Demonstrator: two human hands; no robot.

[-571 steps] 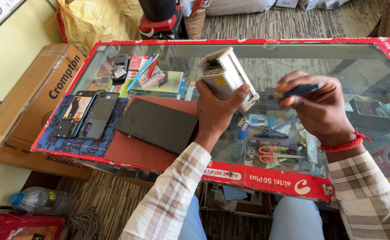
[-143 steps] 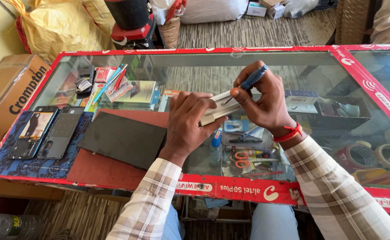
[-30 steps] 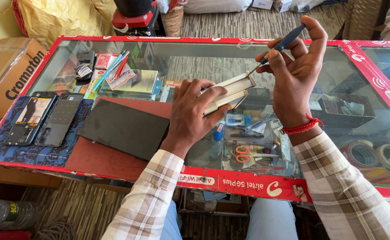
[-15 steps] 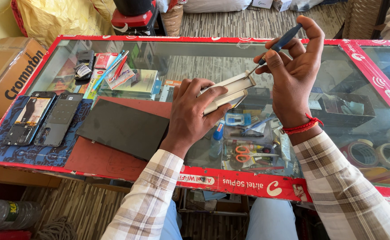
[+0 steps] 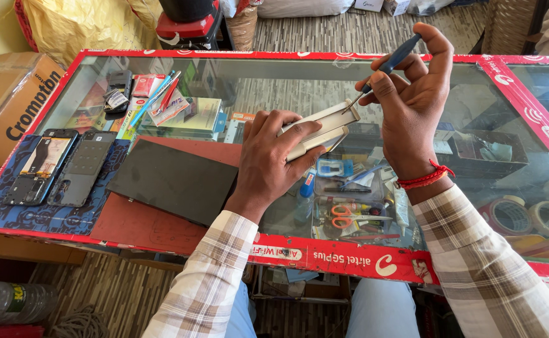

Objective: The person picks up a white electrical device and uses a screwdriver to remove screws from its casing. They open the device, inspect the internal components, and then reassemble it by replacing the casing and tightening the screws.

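Risk of a slip: screwdriver (image 5: 392, 62) tip set at the top edge of the white device (image 5: 319, 128), held in the air above the glass-topped desk (image 5: 274, 87) at centre frame. Could skid off the smooth edge and gouge the casing or jab the left thumb close below. Too much levering could crack the thin shell. Could also drop onto the glass if the hold loosens.

Left hand (image 5: 273, 164): grip clenched around the device from below, fingers wrapped over its near side. Right hand (image 5: 412, 103), upper right of centre: grip closed on the blue handle, pinched between thumb and 2 fingers, index tip capping the top end.

Dark flat panel (image 5: 174, 181) lying on the red mat (image 5: 143, 225) at lower left, untouched.
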